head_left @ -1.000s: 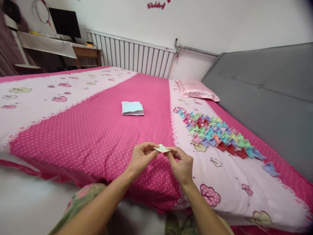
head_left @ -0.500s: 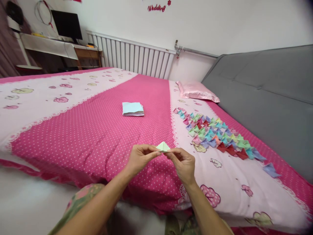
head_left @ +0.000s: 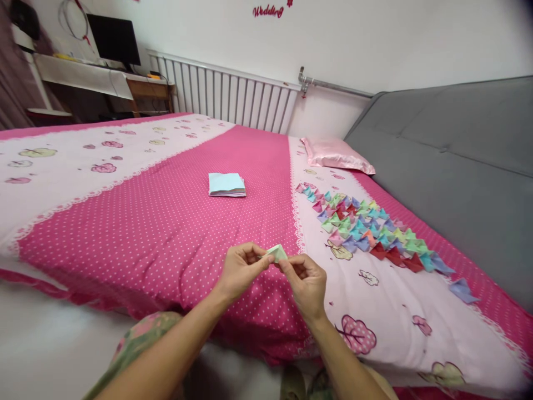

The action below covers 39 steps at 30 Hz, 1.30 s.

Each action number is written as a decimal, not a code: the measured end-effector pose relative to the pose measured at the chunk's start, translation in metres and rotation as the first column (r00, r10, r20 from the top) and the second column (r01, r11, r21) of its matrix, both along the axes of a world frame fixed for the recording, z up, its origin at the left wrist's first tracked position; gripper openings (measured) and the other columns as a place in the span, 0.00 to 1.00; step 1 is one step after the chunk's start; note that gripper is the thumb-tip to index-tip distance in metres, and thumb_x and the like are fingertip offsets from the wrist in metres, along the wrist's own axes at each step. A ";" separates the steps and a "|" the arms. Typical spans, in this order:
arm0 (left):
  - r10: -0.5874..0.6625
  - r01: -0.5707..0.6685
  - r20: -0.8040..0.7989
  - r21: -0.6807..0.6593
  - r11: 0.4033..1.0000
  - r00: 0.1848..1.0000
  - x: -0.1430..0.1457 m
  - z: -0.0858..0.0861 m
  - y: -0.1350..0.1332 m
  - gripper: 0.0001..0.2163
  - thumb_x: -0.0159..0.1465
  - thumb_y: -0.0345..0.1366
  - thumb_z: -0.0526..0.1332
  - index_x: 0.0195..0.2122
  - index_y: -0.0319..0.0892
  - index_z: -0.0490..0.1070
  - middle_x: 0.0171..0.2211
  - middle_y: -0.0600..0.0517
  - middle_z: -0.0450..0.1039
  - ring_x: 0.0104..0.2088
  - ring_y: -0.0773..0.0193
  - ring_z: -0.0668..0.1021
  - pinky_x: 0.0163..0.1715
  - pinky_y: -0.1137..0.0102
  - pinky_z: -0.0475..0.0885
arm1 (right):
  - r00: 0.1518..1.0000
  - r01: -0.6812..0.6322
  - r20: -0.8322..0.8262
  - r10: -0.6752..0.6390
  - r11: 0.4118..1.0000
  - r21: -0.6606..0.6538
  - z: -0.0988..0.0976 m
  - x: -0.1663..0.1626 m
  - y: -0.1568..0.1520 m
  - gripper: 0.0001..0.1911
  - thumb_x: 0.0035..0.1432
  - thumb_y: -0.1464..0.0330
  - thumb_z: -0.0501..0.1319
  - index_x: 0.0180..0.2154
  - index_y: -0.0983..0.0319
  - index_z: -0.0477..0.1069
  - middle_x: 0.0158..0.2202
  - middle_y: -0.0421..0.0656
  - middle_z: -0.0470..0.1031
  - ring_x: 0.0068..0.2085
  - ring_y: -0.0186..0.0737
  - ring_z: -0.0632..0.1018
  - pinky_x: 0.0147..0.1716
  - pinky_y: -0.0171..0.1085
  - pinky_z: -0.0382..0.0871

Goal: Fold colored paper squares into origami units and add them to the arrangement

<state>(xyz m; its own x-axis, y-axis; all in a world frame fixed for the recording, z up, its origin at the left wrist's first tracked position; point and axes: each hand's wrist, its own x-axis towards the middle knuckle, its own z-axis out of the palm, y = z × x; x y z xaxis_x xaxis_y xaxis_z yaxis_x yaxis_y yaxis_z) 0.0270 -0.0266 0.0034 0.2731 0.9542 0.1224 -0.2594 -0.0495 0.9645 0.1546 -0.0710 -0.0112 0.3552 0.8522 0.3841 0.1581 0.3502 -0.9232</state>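
Both my hands meet over the near edge of the bed and pinch a small pale green folded paper piece (head_left: 277, 253). My left hand (head_left: 240, 269) grips its left side with thumb and fingers closed. My right hand (head_left: 306, 282) holds its right side, fingers curled. A stack of square coloured paper sheets (head_left: 226, 184), light blue on top, lies farther out on the pink dotted bedspread (head_left: 166, 222). To the right, several folded paper pieces (head_left: 366, 228) in green, blue, red and pink lie in rows on the pale strip of the bedspread.
A pink satin pillow (head_left: 337, 155) lies by the grey padded headboard (head_left: 458, 161) on the right. A white radiator (head_left: 229, 97) runs along the far wall. A desk with a dark monitor (head_left: 113, 40) stands at the back left. One blue folded piece (head_left: 462, 289) lies apart.
The green paper piece has been turned and pressed smaller between my fingers. My right hand has shifted slightly left and closer to my left hand.
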 end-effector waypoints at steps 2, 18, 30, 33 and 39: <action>-0.003 0.004 0.028 -0.018 1.000 1.000 0.000 0.001 0.000 0.09 0.46 0.33 0.68 0.24 0.38 0.68 0.18 0.54 0.72 0.20 0.70 0.74 0.22 0.77 0.67 | 1.000 0.014 0.005 -0.014 1.000 -0.004 -0.001 -0.001 0.000 0.06 0.48 0.68 0.63 0.25 0.63 0.69 0.22 0.40 0.72 0.25 0.34 0.74 0.26 0.33 0.68; -0.150 0.137 -0.167 -0.090 0.986 0.974 -0.007 -0.003 0.009 0.12 0.50 0.38 0.65 0.32 0.36 0.76 0.20 0.51 0.74 0.19 0.70 0.71 0.22 0.76 0.65 | 0.985 -0.024 -0.171 0.016 0.999 -0.046 -0.006 -0.006 0.001 0.12 0.48 0.68 0.64 0.28 0.61 0.59 0.21 0.33 0.67 0.25 0.33 0.76 0.26 0.31 0.70; -0.087 0.074 -0.077 -0.152 0.986 0.993 -0.007 -0.004 0.010 0.09 0.48 0.39 0.66 0.22 0.37 0.75 0.16 0.53 0.70 0.19 0.72 0.67 0.22 0.76 0.60 | 0.951 -0.244 -0.230 0.206 0.958 -0.154 -0.004 -0.003 0.004 0.10 0.52 0.64 0.60 0.34 0.61 0.62 0.23 0.38 0.74 0.27 0.37 0.78 0.26 0.33 0.72; -0.074 0.061 -0.076 -0.160 0.985 0.994 -0.007 -0.004 0.011 0.09 0.49 0.38 0.66 0.21 0.37 0.75 0.15 0.54 0.68 0.17 0.73 0.66 0.20 0.76 0.59 | 0.940 -0.276 -0.250 0.232 0.948 -0.158 -0.001 -0.001 0.003 0.13 0.53 0.62 0.58 0.40 0.60 0.61 0.27 0.40 0.76 0.29 0.38 0.79 0.26 0.33 0.72; -0.046 0.030 -0.094 -0.164 0.986 0.995 -0.009 -0.003 0.013 0.09 0.48 0.39 0.66 0.21 0.37 0.75 0.14 0.55 0.68 0.16 0.73 0.65 0.19 0.77 0.57 | 0.949 -0.236 -0.253 0.187 0.955 -0.178 0.000 0.006 0.004 0.16 0.55 0.61 0.57 0.44 0.59 0.63 0.28 0.40 0.76 0.29 0.37 0.78 0.27 0.33 0.70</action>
<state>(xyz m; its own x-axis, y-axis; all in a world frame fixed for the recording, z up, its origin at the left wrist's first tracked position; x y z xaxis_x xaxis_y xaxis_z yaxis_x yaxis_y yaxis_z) 0.0177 -0.0137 0.0008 0.3122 0.9480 -0.0623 -0.1631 0.1181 0.9795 0.1606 -0.0666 -0.0116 0.2163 0.9685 0.1236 -0.1249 0.1530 -0.9803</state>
